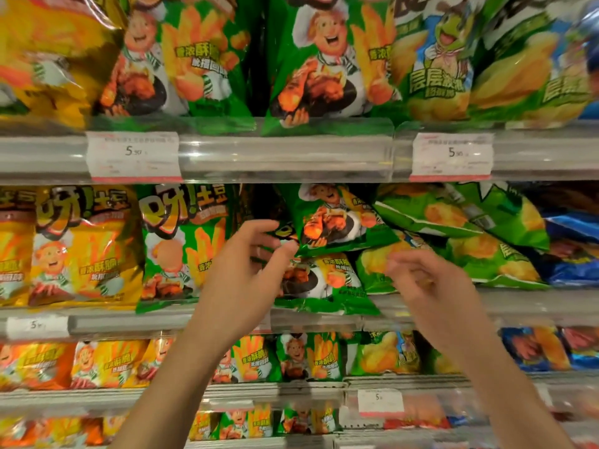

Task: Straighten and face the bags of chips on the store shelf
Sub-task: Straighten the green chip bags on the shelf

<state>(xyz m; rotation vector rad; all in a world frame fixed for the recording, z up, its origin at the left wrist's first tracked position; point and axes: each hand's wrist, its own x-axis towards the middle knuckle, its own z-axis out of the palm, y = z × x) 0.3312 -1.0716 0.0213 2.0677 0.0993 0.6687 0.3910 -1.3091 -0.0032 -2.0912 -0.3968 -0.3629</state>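
On the middle shelf a green chip bag (pixel 337 218) with a chef picture lies tilted on top of another green bag (pixel 321 283) that stands at the shelf front. My left hand (pixel 249 264) pinches the tilted bag's lower left corner between thumb and fingers. My right hand (pixel 424 283) is blurred, its fingers loosely curled, just in front of a light green chip bag (pixel 376 264), holding nothing that I can see. More light green bags (pixel 486 241) lie slumped sideways to the right.
Upright green (pixel 181 241) and yellow bags (pixel 81 244) fill the middle shelf's left side. Blue bags (pixel 573 247) sit far right. The upper shelf (pixel 291 153) with price tags (pixel 133 155) hangs close above. Lower shelves hold smaller bags.
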